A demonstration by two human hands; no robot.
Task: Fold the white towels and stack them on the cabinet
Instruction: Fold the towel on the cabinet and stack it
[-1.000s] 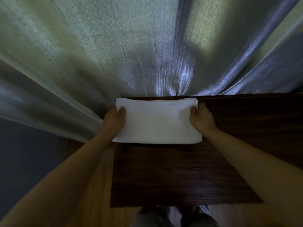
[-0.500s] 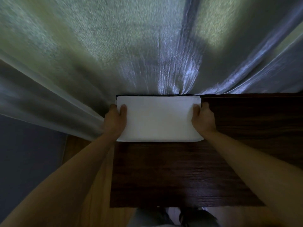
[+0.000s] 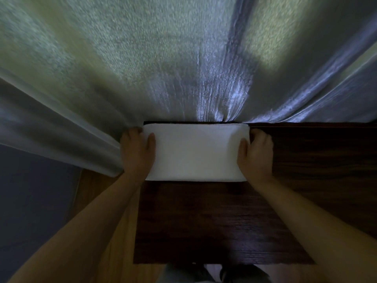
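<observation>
Step in hand: setting a folded white towel down square at the back of the dark wooden cabinet top, as I judge it.
Towel: a flat white rectangle in the upper middle of the frame, its far edge close against the curtain, its near edge parallel to the cabinet's front edge. Whether it is one towel or a stack cannot be told from above.
Left hand: clamped on the towel's left end, thumb on top, fingers curled round the edge and out of sight.
Right hand: gripping the towel's right end the same way, thumb on top.
Doing it well: lower both ends together so the fold does not spring; keep the long edges parallel to the cabinet's back edge; draw the fingers out sideways and low, so the lower layers are not dragged.
Risk: the left end sits at the cabinet's left edge, where the wooden floor shows below; overhang there could tip later towels.
</observation>
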